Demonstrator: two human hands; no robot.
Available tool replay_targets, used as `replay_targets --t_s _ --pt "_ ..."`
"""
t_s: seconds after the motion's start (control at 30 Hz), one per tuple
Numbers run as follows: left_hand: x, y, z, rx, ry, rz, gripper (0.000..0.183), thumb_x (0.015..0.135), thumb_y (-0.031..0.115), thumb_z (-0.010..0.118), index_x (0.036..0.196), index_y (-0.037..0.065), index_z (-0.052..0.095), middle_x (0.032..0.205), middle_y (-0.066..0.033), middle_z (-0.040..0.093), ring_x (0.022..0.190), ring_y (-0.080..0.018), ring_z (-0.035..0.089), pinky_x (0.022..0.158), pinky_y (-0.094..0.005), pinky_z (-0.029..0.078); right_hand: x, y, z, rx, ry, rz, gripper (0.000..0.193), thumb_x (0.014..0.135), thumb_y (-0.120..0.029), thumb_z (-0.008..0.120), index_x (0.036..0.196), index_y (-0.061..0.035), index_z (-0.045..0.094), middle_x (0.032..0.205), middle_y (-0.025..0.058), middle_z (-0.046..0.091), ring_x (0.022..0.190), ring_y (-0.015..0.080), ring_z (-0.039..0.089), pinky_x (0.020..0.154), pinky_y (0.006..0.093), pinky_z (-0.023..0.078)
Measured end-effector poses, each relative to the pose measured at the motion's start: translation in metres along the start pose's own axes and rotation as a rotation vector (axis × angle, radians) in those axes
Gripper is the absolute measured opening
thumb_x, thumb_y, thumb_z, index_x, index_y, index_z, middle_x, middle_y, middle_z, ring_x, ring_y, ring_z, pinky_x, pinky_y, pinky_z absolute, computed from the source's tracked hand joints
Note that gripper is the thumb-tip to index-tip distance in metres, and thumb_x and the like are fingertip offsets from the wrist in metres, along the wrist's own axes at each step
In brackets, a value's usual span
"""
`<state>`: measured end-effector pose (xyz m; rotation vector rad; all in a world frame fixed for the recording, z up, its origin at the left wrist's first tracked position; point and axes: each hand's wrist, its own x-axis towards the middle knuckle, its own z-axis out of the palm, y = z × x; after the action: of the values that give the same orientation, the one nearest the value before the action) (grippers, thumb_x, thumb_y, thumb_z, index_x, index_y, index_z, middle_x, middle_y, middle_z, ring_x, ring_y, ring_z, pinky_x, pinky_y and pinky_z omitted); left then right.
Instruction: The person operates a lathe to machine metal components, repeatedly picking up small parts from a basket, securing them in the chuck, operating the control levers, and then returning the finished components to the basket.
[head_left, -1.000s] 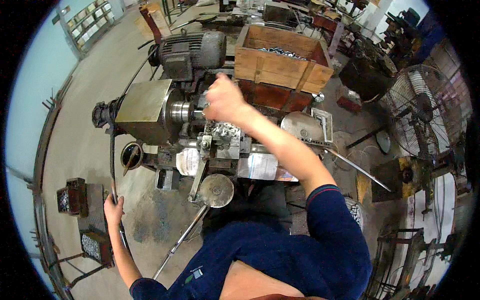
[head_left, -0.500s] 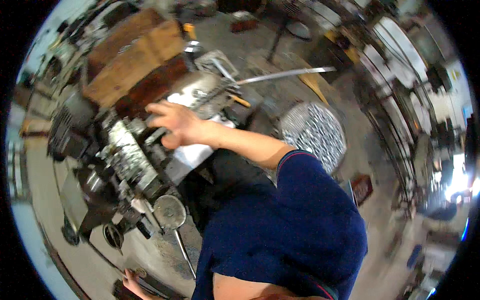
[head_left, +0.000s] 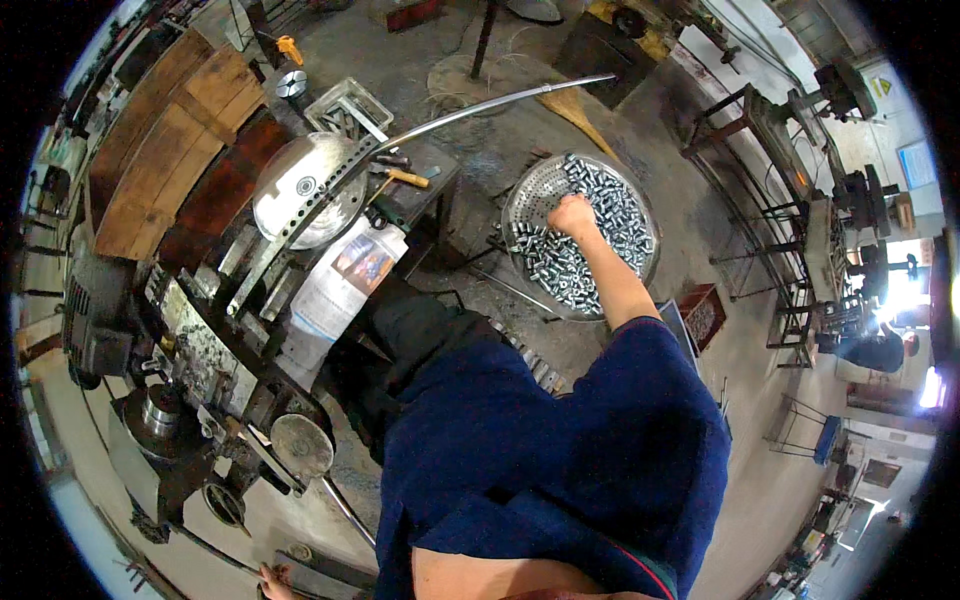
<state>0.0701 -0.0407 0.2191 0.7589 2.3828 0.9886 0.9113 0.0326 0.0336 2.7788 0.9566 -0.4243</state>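
My right hand (head_left: 572,216) reaches into a round perforated metal basin (head_left: 520,195) on the right. Its fingers are curled together over a heap of short shiny metal sleeves (head_left: 610,205); whatever lies between them is hidden. At the lower left edge my left hand (head_left: 273,583) is closed round the end of a long dark lever (head_left: 215,550) that runs out from the machine (head_left: 165,415). That hand is small and partly cut off.
Left of the basin lie a printed sheet (head_left: 345,278), a round metal lid (head_left: 270,205), a perforated bar (head_left: 300,222) and an orange-handled tool (head_left: 408,178). A long rod (head_left: 490,108) juts rightward. A broom (head_left: 580,122) lies behind the basin; a red box (head_left: 702,318) stands right.
My right hand has swung from above the machine at the left across to the basin on the right, and its spread fingers have closed. My left hand stays low by the lever.
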Motion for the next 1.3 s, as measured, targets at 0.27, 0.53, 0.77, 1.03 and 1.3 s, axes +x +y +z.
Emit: replay_targets --t_s 0.27,0.53,0.77,1.03,1.3 --pt "0.026 -0.036 -0.017 0.026 -0.03 -0.009 0.041 0.079 0.039 0.063 0.077 -0.002 0.057 0.066 -0.0071 0.055 0.056 -0.0152 0.051 0.048 -0.0281 0.04 0.02 -0.027 0.009 0.017 -0.008 -0.051 0.043 0.07 -0.031 0.054 0.101 -0.003 0.062 0.113 0.0159 0.057 0.108 0.0273 0.053 0.092 0.0332 0.042" --pt "0.035 -0.047 -0.01 0.01 0.051 0.023 0.041 0.079 0.038 0.062 0.077 -0.002 0.057 0.067 -0.0091 0.056 0.049 -0.0147 0.048 0.043 -0.0278 0.038 0.003 -0.037 -0.009 -0.087 -0.047 -0.194 0.039 0.066 -0.033 0.059 0.094 -0.0051 0.065 0.108 0.0155 0.06 0.101 0.0259 0.058 0.086 0.0334 0.046" --pt "0.116 -0.137 -0.061 0.231 -0.095 0.032 0.038 0.079 0.03 0.065 0.094 -0.004 0.057 0.08 -0.015 0.06 0.047 -0.0158 0.05 0.04 -0.0307 0.041 0.003 -0.049 -0.006 0.098 0.149 -0.334 0.023 0.06 -0.026 0.062 0.071 -0.0069 0.067 0.085 0.0127 0.065 0.09 0.0288 0.06 0.075 0.0366 0.05" --pt "-0.049 0.141 0.064 -0.101 -0.298 0.554 0.041 0.087 0.019 0.057 0.121 -0.003 0.049 0.097 -0.0123 0.061 0.087 -0.0146 0.057 0.077 -0.0264 0.045 -0.199 -0.212 -0.129 0.901 0.085 -1.441 0.033 0.057 -0.006 0.059 0.089 -0.0011 0.063 0.108 0.0154 0.054 0.095 0.0307 0.056 0.081 0.0348 0.046" --pt "-0.111 0.232 0.155 -0.064 -0.704 0.826 0.029 0.084 0.026 0.059 0.085 -0.002 0.064 0.066 -0.0101 0.063 0.06 -0.0121 0.057 0.055 -0.0282 0.045 -0.328 -0.314 -0.179 0.849 -0.012 -2.051 0.036 0.055 -0.012 0.06 0.087 0.0034 0.059 0.104 0.0196 0.051 0.087 0.0344 0.055 0.074 0.0389 0.047"
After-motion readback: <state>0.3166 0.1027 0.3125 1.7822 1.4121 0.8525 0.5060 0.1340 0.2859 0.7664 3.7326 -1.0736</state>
